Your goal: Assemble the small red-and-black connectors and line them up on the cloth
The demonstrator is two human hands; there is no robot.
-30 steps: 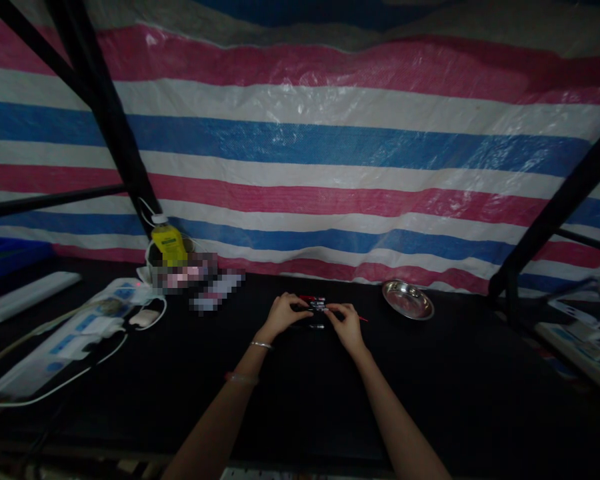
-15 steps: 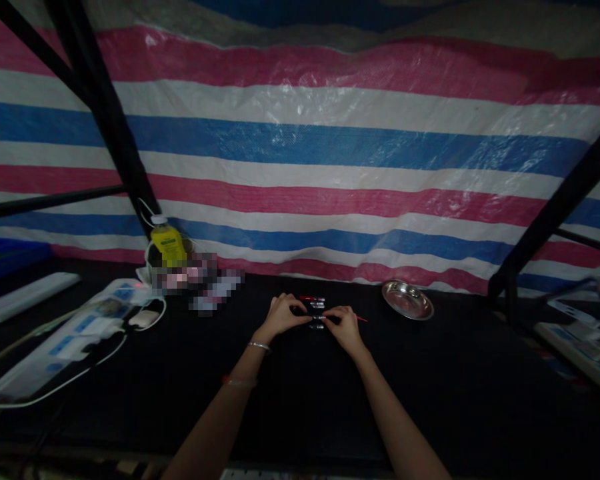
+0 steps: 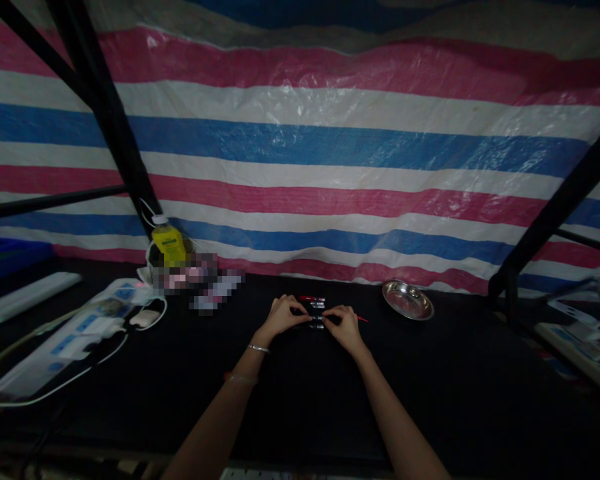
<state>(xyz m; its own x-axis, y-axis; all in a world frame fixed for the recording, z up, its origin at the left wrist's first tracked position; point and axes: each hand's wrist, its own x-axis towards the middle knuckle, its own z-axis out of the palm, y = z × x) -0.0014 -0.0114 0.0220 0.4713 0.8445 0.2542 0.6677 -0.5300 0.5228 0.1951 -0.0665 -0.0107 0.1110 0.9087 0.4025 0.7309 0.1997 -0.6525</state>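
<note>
My left hand (image 3: 283,316) and my right hand (image 3: 347,328) face each other over the black table. Thumb and fingers of both are closed at opposite ends of a dark pen (image 3: 317,318) with a shiny middle, lying crosswise between them. Just beyond it is a red pen (image 3: 312,299), with another shiny pen (image 3: 317,305) close beside that. On the near side lies one more dark pen (image 3: 317,327), its ends lost against the black surface. A thin red tip (image 3: 363,319) sticks out past my right hand; what it belongs to is hidden.
A round metal dish (image 3: 408,301) stands at the back right. Leftward are a bottle of yellow liquid (image 3: 169,244), blurred-out items, a power strip (image 3: 75,337) with cables, and a white bar (image 3: 30,297). Striped sheeting (image 3: 330,147) hangs behind, between black frame posts (image 3: 115,133).
</note>
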